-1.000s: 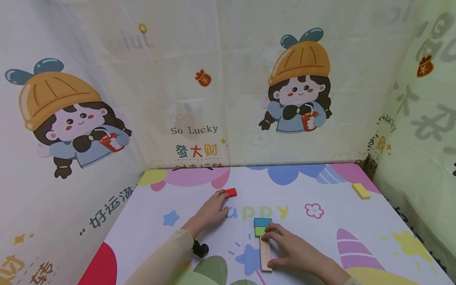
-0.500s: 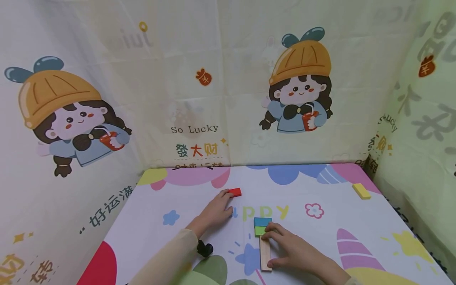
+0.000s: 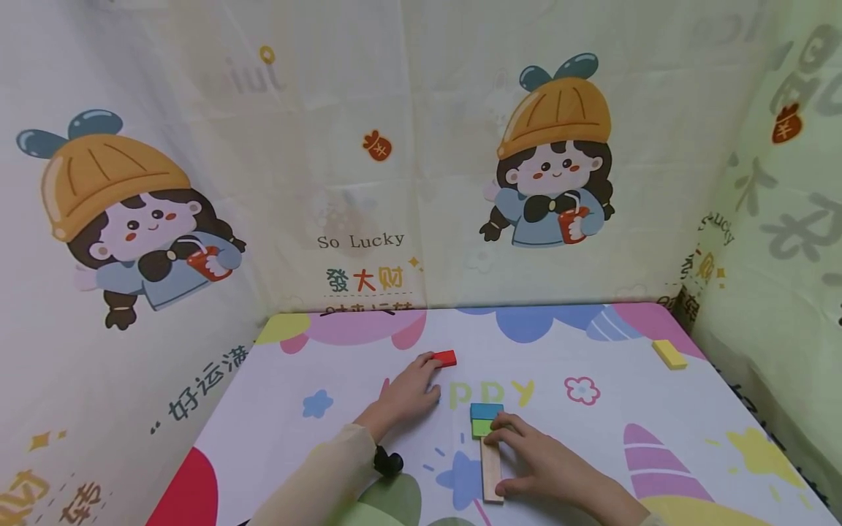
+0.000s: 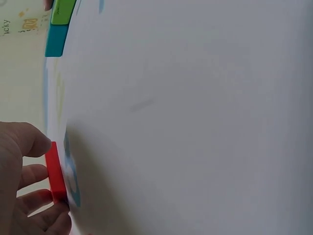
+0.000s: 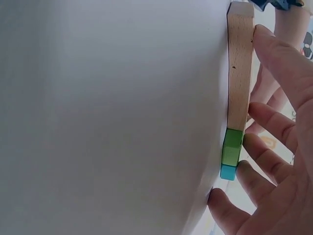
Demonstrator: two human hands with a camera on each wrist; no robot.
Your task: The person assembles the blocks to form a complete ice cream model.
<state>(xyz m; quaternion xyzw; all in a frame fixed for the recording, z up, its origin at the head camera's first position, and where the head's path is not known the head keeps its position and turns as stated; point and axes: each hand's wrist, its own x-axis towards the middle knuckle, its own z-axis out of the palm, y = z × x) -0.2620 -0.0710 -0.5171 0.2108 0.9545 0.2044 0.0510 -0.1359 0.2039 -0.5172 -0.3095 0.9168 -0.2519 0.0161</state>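
My left hand [image 3: 409, 387] is at the small red block [image 3: 444, 359], which lies flat on the table. Its fingertips touch the block's left part and cover some of it. The thumb is lower, apart from the block in the head view. To the right of a long plain wooden block [image 3: 491, 471] rests my right hand [image 3: 546, 460]. Beyond that block's far end lie a green block [image 5: 233, 147] and a teal block [image 3: 486, 411], in line and touching. Loosely bent right fingertips [image 5: 254, 139] touch the row's side, and the thumb is at the wooden block's near end.
A yellow block [image 3: 669, 354] lies alone toward the far right of the table. The table [image 3: 552, 369] has a printed cover with letters, flowers and clouds. Patterned cloth [image 3: 447, 270] hangs behind and at both sides.
My left hand has slid the red block to the right across the table, with the fingertips staying on it. My right hand and its row of blocks have stayed put.
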